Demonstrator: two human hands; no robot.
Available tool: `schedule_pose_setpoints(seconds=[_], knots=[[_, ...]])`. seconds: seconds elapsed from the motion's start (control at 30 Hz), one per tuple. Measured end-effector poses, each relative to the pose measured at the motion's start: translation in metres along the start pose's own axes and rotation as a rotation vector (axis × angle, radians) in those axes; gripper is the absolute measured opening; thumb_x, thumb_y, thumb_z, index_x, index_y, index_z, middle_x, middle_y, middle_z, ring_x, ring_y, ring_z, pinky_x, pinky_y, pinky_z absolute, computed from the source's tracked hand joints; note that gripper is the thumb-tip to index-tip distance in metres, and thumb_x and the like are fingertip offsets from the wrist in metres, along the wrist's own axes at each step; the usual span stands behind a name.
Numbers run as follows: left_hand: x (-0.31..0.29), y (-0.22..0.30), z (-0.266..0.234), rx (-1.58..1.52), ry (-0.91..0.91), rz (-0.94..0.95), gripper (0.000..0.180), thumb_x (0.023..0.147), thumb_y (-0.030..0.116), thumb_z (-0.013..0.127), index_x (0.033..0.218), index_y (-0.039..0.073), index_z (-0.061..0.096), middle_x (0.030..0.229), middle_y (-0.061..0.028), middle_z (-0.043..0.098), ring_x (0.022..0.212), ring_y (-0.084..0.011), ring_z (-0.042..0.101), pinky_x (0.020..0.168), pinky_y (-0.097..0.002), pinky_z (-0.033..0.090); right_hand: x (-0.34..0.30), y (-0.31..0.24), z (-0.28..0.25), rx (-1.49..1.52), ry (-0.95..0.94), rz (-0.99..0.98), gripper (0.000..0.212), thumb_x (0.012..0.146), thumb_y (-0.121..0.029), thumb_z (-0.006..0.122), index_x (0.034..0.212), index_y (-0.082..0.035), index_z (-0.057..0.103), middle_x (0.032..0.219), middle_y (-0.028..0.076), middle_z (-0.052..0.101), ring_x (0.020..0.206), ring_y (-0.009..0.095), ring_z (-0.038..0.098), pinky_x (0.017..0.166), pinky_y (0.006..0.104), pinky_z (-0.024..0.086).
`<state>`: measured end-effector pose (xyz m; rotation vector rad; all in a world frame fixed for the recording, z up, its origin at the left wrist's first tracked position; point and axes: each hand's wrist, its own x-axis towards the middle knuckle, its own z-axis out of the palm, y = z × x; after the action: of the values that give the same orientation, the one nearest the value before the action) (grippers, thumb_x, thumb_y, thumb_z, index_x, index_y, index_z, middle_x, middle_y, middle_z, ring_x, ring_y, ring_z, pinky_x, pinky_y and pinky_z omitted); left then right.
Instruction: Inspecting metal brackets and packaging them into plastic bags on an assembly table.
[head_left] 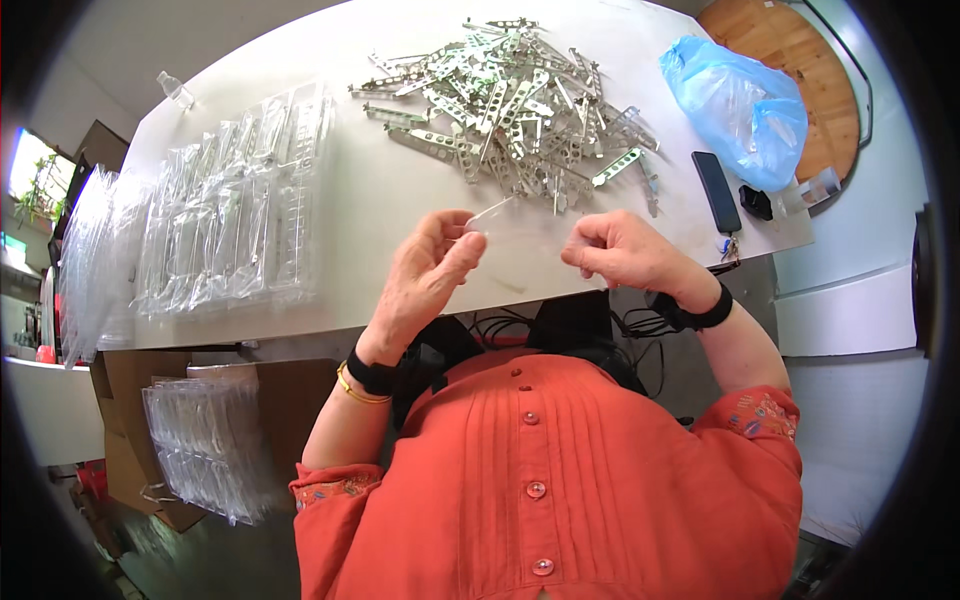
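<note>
Between my hands, above the near part of the white table, stretches a small clear plastic bag [520,245], faint against the tabletop. My left hand [425,270] pinches its left side between thumb and fingers; a thin pale edge slants up from the fingertips. On the other side my right hand [635,258] is closed, thumb against curled fingers, at the bag's right side. Just beyond both hands lies a big loose heap of flat silvery metal strips with holes [520,110]. I cannot make out whether anything is inside the bag.
At left on the white table [370,290] stands a clear tray [230,210] of bagged pieces, beside stacked clear trays [90,260]. A blue plastic bag [740,110], a phone [716,190] and a clear cup [815,190] are at right. Below left, a cardboard box [120,410] holds filled trays.
</note>
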<state>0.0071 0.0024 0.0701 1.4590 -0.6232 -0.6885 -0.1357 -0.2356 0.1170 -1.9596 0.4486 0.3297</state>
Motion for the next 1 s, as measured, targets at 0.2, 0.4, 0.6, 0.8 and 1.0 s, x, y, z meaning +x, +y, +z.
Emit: schedule_pose_setpoints(seconds=[0.2, 0.4, 0.6, 0.8, 1.0], knots=[[-0.004, -0.014, 0.003, -0.031, -0.034, -0.074, 0.024, 0.104, 0.023, 0.06, 0.105, 0.0, 0.066, 0.089, -0.004, 0.068, 0.075, -0.0095, 0.062, 0.068, -0.0248, 0.05, 0.001, 0.004, 0.019, -0.001, -0.068, -0.05, 0.025, 0.094, -0.027, 0.069, 0.091, -0.003, 0.067, 0.072, -0.001, 0.063, 0.056, 0.006, 0.054, 0.05, 0.0248, 0.044], [-0.009, -0.018, -0.006, -0.189, 0.061, -0.069, 0.019, 0.103, 0.018, 0.059, 0.106, 0.001, 0.064, 0.084, -0.0044, 0.066, 0.068, -0.0103, 0.059, 0.063, -0.0245, 0.048, -0.007, 0.021, 0.006, 0.109, -0.006, -0.015, 0.02, 0.095, -0.024, 0.068, 0.095, -0.004, 0.067, 0.079, -0.001, 0.064, 0.058, 0.004, 0.054, 0.05, 0.0208, 0.043], [-0.012, -0.021, -0.002, -0.257, 0.078, -0.077, 0.018, 0.104, 0.017, 0.057, 0.113, 0.002, 0.06, 0.081, -0.0046, 0.065, 0.065, -0.01, 0.058, 0.061, -0.024, 0.047, -0.015, 0.029, 0.006, 0.329, 0.095, -0.045, 0.013, 0.096, -0.02, 0.068, 0.095, -0.007, 0.066, 0.078, -0.003, 0.063, 0.062, 0.003, 0.056, 0.053, 0.0188, 0.044], [-0.013, -0.021, 0.002, -0.28, 0.1, -0.065, 0.02, 0.104, 0.02, 0.058, 0.109, 0.002, 0.063, 0.081, -0.0049, 0.065, 0.064, -0.0105, 0.058, 0.061, -0.0243, 0.047, -0.019, 0.041, 0.014, 0.35, 0.123, -0.103, 0.011, 0.095, -0.016, 0.069, 0.094, -0.007, 0.064, 0.077, -0.004, 0.062, 0.065, 0.003, 0.056, 0.056, 0.0189, 0.045], [-0.015, -0.03, 0.001, -0.298, 0.209, -0.019, 0.02, 0.104, 0.02, 0.058, 0.103, 0.002, 0.066, 0.083, -0.004, 0.065, 0.064, -0.0108, 0.058, 0.06, -0.0237, 0.046, -0.017, 0.056, 0.015, 0.419, 0.146, -0.166, 0.011, 0.095, -0.011, 0.069, 0.102, -0.006, 0.062, 0.088, -0.003, 0.063, 0.073, 0.004, 0.059, 0.062, 0.0206, 0.049]])
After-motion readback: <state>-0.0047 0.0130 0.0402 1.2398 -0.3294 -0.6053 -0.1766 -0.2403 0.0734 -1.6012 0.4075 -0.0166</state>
